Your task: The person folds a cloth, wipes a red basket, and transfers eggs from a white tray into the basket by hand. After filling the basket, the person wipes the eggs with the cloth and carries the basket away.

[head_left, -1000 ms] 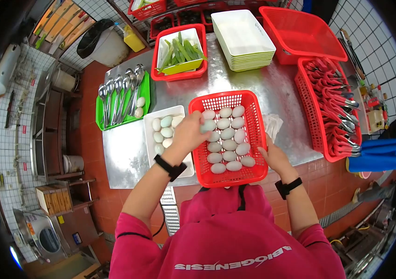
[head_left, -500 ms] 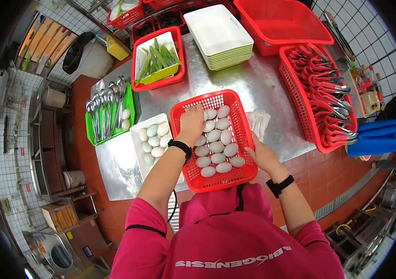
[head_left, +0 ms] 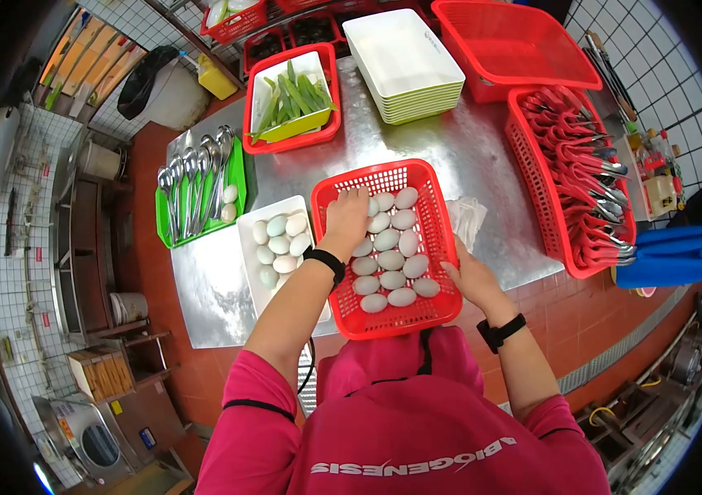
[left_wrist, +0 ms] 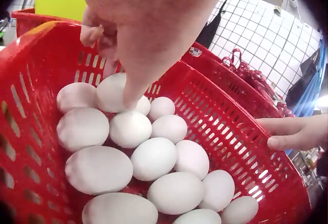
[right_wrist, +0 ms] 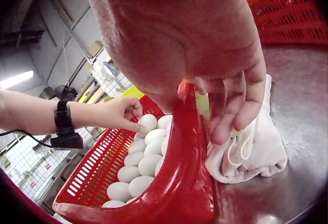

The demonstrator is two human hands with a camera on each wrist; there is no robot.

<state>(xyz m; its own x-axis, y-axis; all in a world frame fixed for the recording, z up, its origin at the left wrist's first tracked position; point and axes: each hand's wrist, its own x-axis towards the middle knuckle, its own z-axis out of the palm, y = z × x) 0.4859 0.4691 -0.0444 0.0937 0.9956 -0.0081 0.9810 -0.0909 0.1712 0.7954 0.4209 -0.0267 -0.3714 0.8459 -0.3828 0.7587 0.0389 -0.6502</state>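
Observation:
Pale eggs (head_left: 386, 239) lie in rows in a red perforated basket (head_left: 396, 323) at the table's near edge. My left hand (head_left: 347, 219) reaches into its far left corner. Thumb and fingers pinch an egg (left_wrist: 110, 93) among the others in the left wrist view; the same pinched egg (right_wrist: 148, 122) shows in the right wrist view. With my right hand (head_left: 474, 276), I grip the basket's right rim, thumb over the edge and fingers outside. A white tray (head_left: 249, 247) holding more eggs stands left of the basket, partly hidden by my left forearm.
Spoons and two eggs rest on a green tray (head_left: 242, 177). Behind stand green vegetables (head_left: 293, 99) in a container and stacked white trays (head_left: 404, 62). A basket of red-handled utensils (head_left: 532, 177) is at right, a white cloth (head_left: 466, 219) beside the egg basket.
My left hand has moved from the basket's left side to its far left corner, lowering the egg among the others. My right hand stays on the rim. The head view has shifted slightly.

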